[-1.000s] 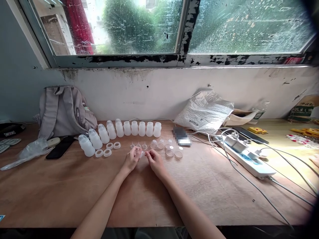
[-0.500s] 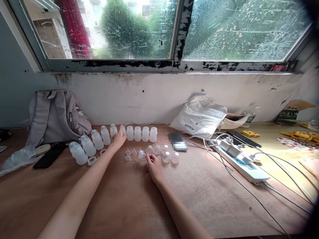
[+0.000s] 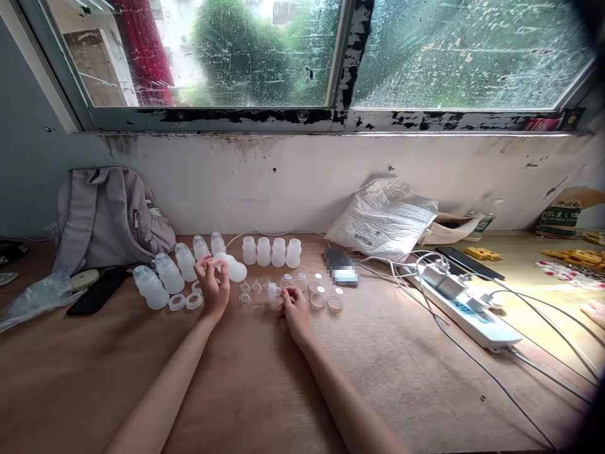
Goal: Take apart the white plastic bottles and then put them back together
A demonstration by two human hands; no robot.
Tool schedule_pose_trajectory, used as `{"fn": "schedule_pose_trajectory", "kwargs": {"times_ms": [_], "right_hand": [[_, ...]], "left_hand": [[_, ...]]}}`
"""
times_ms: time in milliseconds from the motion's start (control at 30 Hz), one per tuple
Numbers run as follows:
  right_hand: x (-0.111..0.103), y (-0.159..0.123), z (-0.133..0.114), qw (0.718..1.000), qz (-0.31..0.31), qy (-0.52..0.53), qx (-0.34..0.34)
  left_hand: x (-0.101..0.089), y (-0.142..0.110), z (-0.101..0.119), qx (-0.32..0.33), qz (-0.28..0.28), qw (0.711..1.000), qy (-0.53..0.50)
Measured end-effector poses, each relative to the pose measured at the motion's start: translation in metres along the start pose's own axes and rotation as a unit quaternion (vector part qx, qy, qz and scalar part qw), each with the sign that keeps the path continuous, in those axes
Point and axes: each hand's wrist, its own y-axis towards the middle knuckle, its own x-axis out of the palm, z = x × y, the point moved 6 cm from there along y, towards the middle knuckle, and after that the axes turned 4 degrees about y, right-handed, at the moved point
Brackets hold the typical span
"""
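Note:
In my left hand [image 3: 212, 287] is a frosted baby bottle [image 3: 234, 268], tilted nearly onto its side and gripped near one end. My right hand [image 3: 293, 310] pinches a small clear nipple piece with a ring [image 3: 273, 291] just above the table. Close by lie several small clear nipples [image 3: 244, 299] and several round clear caps [image 3: 334, 302]. Upright bottles without tops [image 3: 263, 252] form a short row at the back. On the left stand several bottles with clear domed caps [image 3: 169, 273], and white rings [image 3: 177, 302] lie in front of them.
A grey backpack [image 3: 111, 217], a black phone [image 3: 97, 293] and a clear plastic bag [image 3: 40, 299] are at the left. A silver padded bag [image 3: 385, 217] leans on the wall. Right of it, a white power strip [image 3: 477, 321] trails several cables. Another person's hand [image 3: 594, 312] shows at the right edge.
My left hand has taken a bottle from the back row and drawn it nearer, tipping it sideways. My right hand stays about where it was, still pinching the nipple piece.

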Motion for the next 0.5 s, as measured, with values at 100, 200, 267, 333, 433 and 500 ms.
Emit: {"fn": "schedule_pose_trajectory", "kwargs": {"times_ms": [100, 200, 267, 333, 433, 500], "right_hand": [[-0.001, 0.001, 0.0, 0.999, 0.004, 0.032, 0.01], [-0.004, 0.001, -0.001, 0.997, 0.019, 0.075, 0.028], [-0.005, 0.002, -0.002, 0.994, 0.027, 0.101, 0.045], [-0.006, 0.003, -0.004, 0.991, 0.023, 0.121, 0.06], [-0.005, 0.003, -0.005, 0.985, 0.009, 0.151, 0.086], [-0.006, 0.004, -0.005, 0.978, 0.002, 0.18, 0.103]], "left_hand": [[-0.019, -0.023, 0.011, 0.015, 0.02, 0.998, -0.059], [-0.02, -0.041, 0.019, 0.047, -0.009, 0.993, -0.112], [-0.012, -0.05, 0.022, 0.062, -0.056, 0.987, -0.139], [-0.003, -0.058, 0.022, 0.061, -0.1, 0.98, -0.163], [0.01, -0.07, 0.022, 0.051, -0.151, 0.969, -0.191], [0.019, -0.078, 0.025, 0.049, -0.199, 0.958, -0.199]]}}
